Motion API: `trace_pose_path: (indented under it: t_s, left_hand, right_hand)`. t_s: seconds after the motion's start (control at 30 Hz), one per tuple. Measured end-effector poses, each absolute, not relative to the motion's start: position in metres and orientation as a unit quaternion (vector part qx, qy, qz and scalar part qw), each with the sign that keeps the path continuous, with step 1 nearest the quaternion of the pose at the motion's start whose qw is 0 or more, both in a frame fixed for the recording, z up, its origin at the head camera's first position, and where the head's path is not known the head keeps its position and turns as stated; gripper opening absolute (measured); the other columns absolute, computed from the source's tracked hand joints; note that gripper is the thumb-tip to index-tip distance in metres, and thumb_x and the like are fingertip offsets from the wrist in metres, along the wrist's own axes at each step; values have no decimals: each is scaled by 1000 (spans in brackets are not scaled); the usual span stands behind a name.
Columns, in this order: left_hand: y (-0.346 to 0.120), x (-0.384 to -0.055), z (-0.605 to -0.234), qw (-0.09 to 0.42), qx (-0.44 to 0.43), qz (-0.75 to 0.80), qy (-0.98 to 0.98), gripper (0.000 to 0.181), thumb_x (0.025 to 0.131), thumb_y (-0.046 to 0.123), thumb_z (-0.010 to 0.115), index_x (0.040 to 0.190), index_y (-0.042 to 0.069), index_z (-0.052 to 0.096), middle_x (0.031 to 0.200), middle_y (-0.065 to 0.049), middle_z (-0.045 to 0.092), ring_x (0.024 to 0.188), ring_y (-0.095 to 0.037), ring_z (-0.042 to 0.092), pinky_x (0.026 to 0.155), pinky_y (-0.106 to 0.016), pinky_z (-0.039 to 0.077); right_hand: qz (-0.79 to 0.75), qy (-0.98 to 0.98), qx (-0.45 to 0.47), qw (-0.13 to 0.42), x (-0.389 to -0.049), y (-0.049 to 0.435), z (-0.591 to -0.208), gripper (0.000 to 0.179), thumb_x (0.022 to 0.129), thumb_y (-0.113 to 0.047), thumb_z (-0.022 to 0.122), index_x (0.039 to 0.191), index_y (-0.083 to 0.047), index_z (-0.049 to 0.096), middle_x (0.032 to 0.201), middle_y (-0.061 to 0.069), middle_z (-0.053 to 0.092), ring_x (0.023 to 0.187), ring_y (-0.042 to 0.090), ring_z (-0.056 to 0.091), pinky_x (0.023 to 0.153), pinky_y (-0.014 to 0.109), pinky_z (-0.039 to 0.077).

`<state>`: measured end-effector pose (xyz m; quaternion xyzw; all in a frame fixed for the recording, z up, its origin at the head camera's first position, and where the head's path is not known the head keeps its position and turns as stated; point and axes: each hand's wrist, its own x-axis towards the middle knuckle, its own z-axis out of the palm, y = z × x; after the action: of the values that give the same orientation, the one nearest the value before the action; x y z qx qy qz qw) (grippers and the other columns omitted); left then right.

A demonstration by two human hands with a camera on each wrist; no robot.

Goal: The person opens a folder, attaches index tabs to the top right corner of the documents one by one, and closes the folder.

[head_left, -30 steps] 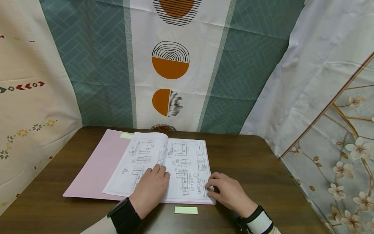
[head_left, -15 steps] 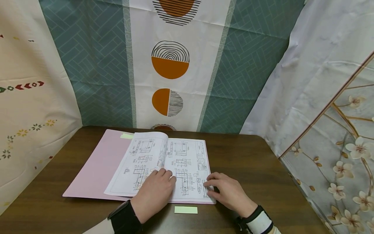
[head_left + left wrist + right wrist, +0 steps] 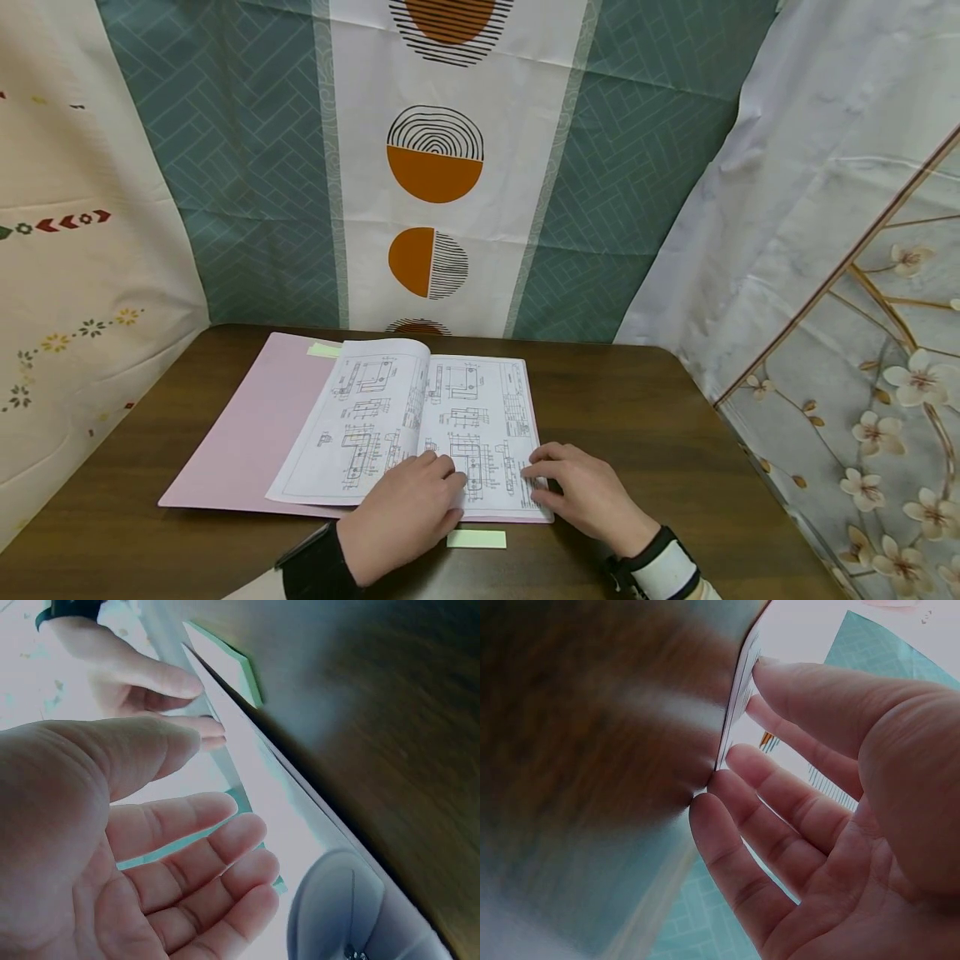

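Observation:
A booklet of technical drawings (image 3: 468,392) lies spread on the table, its pink cover (image 3: 240,450) showing at the left. My left hand (image 3: 408,510) rests over the lower middle of the pages; in the left wrist view its fingers (image 3: 244,836) are relaxed, gripping nothing. At the lower right edge of the booklet is my right hand (image 3: 581,492). The right wrist view has its loosely bent fingers (image 3: 720,825) touching the table and the page edge, with no pinch visible. A pale green sticky note pad (image 3: 476,539) sits just below the booklet, near the left hand.
Another pale green strip (image 3: 324,350) lies at the top of the pink cover. The brown wooden table (image 3: 615,400) extends to the right of the booklet. Patterned cloths (image 3: 442,275) hang behind and on both sides.
My left hand has slid right and toward me across the pages, from the left page to the lower middle. The left page shifted slightly right at first. My right hand has hardly moved.

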<state>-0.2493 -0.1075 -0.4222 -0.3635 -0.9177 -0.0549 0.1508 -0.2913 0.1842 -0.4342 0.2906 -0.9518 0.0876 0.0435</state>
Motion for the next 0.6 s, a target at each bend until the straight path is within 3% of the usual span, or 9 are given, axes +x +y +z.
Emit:
trace_pose_path:
  t_s: [0.6]
  left_hand:
    - [-97,-237,-419,67,-412,-49,-907,35,93,47,90,111,20,78,97,10,64,82,-7,51,73,-25,48]
  right_hand:
    - [97,-951,290,46,-291,184,-434,25,92,-24,92,117,-23,87,125,-3,72,109,18,68,89,44,61]
